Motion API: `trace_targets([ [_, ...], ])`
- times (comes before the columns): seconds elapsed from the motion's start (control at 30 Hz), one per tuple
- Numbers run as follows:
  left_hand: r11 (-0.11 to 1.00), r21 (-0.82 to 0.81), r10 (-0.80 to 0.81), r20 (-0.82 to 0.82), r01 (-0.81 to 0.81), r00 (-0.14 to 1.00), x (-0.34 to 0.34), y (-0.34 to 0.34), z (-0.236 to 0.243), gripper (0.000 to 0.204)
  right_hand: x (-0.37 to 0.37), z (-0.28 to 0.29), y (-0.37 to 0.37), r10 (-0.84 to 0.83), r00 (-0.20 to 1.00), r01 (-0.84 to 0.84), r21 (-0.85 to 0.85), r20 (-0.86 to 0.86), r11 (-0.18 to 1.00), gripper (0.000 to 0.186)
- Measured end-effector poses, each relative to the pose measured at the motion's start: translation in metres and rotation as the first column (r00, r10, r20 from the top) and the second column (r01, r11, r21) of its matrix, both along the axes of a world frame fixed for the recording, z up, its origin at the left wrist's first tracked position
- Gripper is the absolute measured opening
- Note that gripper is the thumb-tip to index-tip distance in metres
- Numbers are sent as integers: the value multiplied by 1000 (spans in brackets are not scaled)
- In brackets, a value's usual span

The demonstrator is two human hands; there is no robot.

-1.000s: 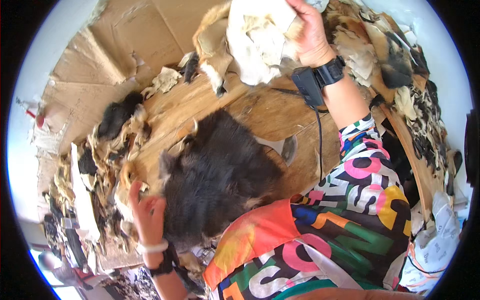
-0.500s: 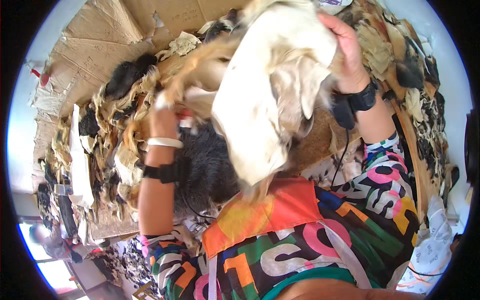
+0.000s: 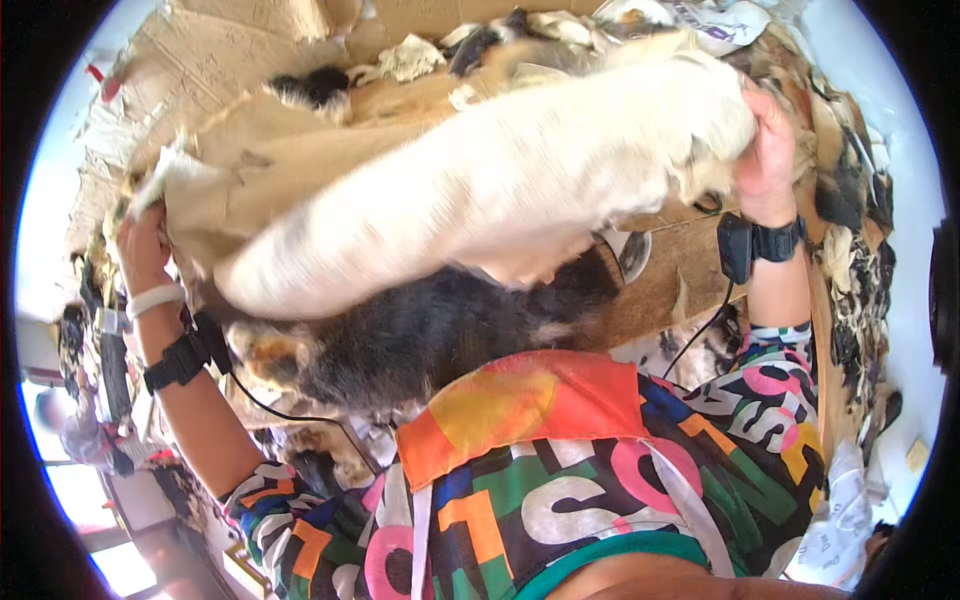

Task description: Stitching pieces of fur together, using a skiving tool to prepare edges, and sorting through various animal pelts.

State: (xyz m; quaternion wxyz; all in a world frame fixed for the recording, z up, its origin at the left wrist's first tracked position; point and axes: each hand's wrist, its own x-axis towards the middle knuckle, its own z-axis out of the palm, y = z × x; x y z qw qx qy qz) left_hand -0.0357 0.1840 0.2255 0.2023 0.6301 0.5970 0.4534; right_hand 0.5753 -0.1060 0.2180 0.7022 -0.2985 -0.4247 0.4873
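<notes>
A large pelt (image 3: pixel 500 170) stretches across the middle, its pale skin side up and blurred by motion. My right hand (image 3: pixel 768 150) is closed on its upper right end. At the far left, my left hand (image 3: pixel 145 245) is closed on a pale edge at the other end, where a tan stretch of hide (image 3: pixel 240 160) spreads; I cannot tell whether this is one piece with the pale part. Under the lower edge of the pelt lies black fur (image 3: pixel 430 325), with a brown tuft at its left end, close to my body.
A brown work board (image 3: pixel 680 265) shows at the right, with a shiny curved metal piece (image 3: pixel 632 252) on it. Fur scraps (image 3: pixel 850 220) heap along the right side. Cardboard (image 3: pixel 200 60) covers the back left. A thin cable (image 3: pixel 700 330) hangs from each wrist band.
My left hand has moved far out to the left, and my right hand slightly right and down. The pelt, bunched and hanging before, is now stretched out sideways, with more black fur showing below.
</notes>
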Motion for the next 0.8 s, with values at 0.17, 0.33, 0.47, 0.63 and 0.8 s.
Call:
trace_targets([
  [0.17, 911, -411, -84, -111, 31, 990, -56, -37, -116, 15, 28, -42, 1, -180, 962, 242, -336, 205, 910, 35],
  [0.33, 720, -630, -477, -145, 291, 867, -37, -67, -185, 38, 52, -57, 11, -185, 930, 312, -418, 316, 853, 27],
  [0.47, 766, -553, -369, 40, 328, 929, 11, -65, -197, 46, 57, -56, 27, -143, 943, 274, -454, 302, 848, 23],
  [0.63, 809, -552, -382, -235, 201, 894, 56, -80, -173, 49, 58, -40, 27, -387, 792, 536, -232, 472, 812, 24],
  [0.8, 659, -649, -537, -49, 382, 842, 83, -88, -126, 44, 91, -6, 45, -435, 812, 537, -205, 390, 818, 25],
])
